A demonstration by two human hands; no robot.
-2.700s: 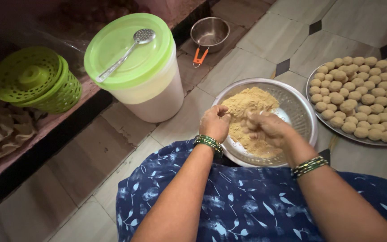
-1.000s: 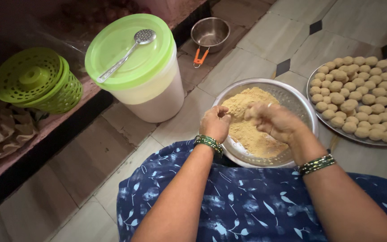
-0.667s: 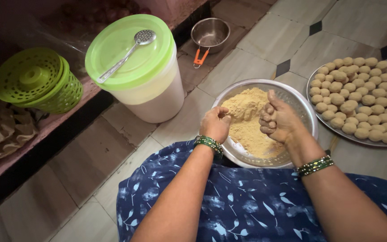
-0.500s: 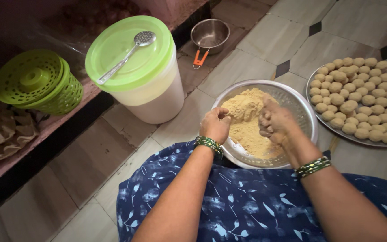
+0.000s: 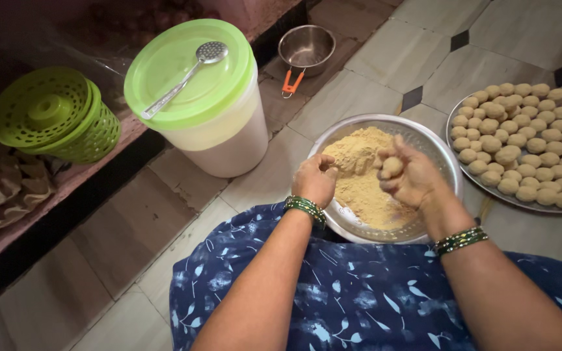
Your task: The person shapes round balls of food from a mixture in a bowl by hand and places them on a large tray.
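Note:
A steel bowl (image 5: 437, 146) sits on the tiled floor in front of my knees, holding a heap of yellow crumbly mixture (image 5: 358, 175). My right hand (image 5: 413, 179) hovers over the bowl, fingers curled around a small lump of mixture (image 5: 392, 167) pressed into a ball. My left hand (image 5: 314, 180) rests at the bowl's left rim, fingers curled against the mixture. Both wrists wear green bangles. To the right a round steel tray (image 5: 482, 185) carries several finished balls (image 5: 521, 146) in rows.
A white tub with a green lid (image 5: 193, 97) stands left of the bowl, a slotted metal spoon (image 5: 187, 75) lying on its lid. A small steel strainer with an orange handle (image 5: 304, 52) lies behind. A green lidded basket (image 5: 56, 123) sits on a ledge at left.
My right hand has lifted out of the mixture and now squeezes a lump into a ball. The left hand has stayed at the rim.

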